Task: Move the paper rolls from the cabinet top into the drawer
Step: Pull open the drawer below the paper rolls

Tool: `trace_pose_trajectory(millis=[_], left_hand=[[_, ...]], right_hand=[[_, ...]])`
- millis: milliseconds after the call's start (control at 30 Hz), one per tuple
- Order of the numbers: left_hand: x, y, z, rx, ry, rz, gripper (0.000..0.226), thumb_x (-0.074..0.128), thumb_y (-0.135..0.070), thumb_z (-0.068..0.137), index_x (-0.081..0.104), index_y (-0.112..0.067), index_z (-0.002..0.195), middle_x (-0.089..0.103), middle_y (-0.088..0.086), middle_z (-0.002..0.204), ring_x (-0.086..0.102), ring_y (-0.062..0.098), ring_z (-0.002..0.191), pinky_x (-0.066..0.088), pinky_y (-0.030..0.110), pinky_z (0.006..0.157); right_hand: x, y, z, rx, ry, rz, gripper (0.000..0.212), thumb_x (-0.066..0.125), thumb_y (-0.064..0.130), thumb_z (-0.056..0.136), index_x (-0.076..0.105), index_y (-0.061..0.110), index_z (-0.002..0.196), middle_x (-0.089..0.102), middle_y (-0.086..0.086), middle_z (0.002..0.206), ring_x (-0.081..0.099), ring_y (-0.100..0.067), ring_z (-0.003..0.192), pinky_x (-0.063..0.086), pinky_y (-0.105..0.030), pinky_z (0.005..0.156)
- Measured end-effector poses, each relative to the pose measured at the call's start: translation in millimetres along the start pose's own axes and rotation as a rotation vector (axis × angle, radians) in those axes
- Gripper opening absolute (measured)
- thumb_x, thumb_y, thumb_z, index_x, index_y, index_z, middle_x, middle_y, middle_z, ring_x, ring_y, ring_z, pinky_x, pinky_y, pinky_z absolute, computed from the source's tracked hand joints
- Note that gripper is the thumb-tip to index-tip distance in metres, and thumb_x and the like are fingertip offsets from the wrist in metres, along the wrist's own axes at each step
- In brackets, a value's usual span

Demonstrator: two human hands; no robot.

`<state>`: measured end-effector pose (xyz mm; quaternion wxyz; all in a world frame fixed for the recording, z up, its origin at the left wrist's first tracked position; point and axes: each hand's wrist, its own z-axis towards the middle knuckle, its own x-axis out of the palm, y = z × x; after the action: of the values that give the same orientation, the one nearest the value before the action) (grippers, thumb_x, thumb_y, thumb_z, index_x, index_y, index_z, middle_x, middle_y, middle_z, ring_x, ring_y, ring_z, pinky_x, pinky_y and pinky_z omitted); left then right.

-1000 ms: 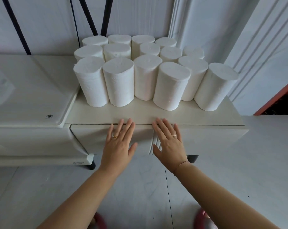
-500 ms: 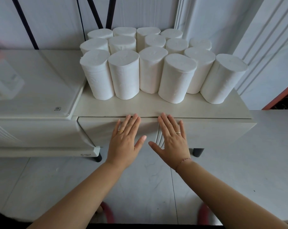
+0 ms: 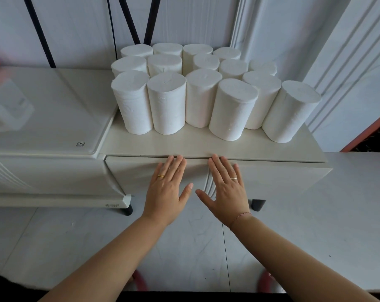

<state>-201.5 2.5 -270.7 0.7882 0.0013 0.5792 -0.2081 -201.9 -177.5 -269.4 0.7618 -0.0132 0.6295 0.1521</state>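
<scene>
We see approx 15 plain white paper rolls (image 3: 166, 105), all upright, packed close in rows on the cream cabinet top (image 3: 184, 144), toward its back & right. Front-right rolls look tilted. Drawer (image 3: 271, 182) below the top's front edge sits shut.

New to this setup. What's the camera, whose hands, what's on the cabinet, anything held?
There is no robot here: a person wears one wide-angle camera on the head, looking forward and down, so the view is their own. The left hand and right hand lie flat and open against the closed drawer front, fingers reaching up to the seam under the cabinet top. Neither hand holds anything. On the cabinet top stand white paper rolls, upright and packed in rows; none is in the drawer yet. To the left sits a white appliance.
</scene>
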Motion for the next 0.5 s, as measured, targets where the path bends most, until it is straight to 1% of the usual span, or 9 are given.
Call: trace_pose_trajectory(millis=[133, 267, 367, 500], left_hand=[[-1, -2, -1, -0.013, -0.006, 0.006, 0.06, 0.044, -0.042, 0.093, 0.037, -0.01, 0.143, 0.035, 0.005, 0.15, 0.026, 0.022, 0.141, 0.023, 0.043, 0.115], [-4, -4, -1, -0.01, 0.0, 0.016, 0.061, 0.042, -0.044, 0.092, 0.037, -0.009, 0.143, 0.036, 0.006, 0.149, 0.027, 0.023, 0.141, 0.022, 0.043, 0.115], [-6, -7, -6, -0.008, 0.006, 0.002, 0.061, 0.041, -0.044, 0.093, 0.034, -0.009, 0.144, 0.033, 0.006, 0.151, 0.025, 0.023, 0.142, 0.02, 0.042, 0.116], [-8, -9, -38, 0.023, 0.032, 0.01, 0.063, 0.033, -0.047, 0.096, 0.025, -0.014, 0.148, 0.023, 0.003, 0.155, 0.015, 0.02, 0.145, 0.017, 0.042, 0.117]], right_hand=[[-1, 0, -1, -0.002, 0.014, -0.019, 0.083, 0.03, 0.067, 0.088, 0.012, 0.018, 0.153, -0.002, 0.009, 0.157, -0.006, -0.013, 0.148, -0.008, -0.035, 0.119], [-4, 1, -2, -0.003, 0.033, -0.021, 0.084, 0.03, 0.067, 0.088, 0.009, 0.019, 0.154, -0.001, 0.008, 0.16, -0.009, -0.012, 0.148, -0.01, -0.034, 0.119], [-6, 1, -7, -0.01, 0.031, -0.001, 0.083, 0.034, 0.065, 0.089, 0.012, 0.018, 0.154, 0.005, 0.005, 0.161, -0.006, -0.013, 0.148, -0.007, -0.035, 0.12], [-7, 3, -38, -0.045, 0.003, 0.006, 0.08, 0.035, 0.063, 0.09, 0.017, 0.018, 0.153, 0.008, 0.004, 0.16, 0.0, -0.015, 0.149, 0.001, -0.038, 0.122]])
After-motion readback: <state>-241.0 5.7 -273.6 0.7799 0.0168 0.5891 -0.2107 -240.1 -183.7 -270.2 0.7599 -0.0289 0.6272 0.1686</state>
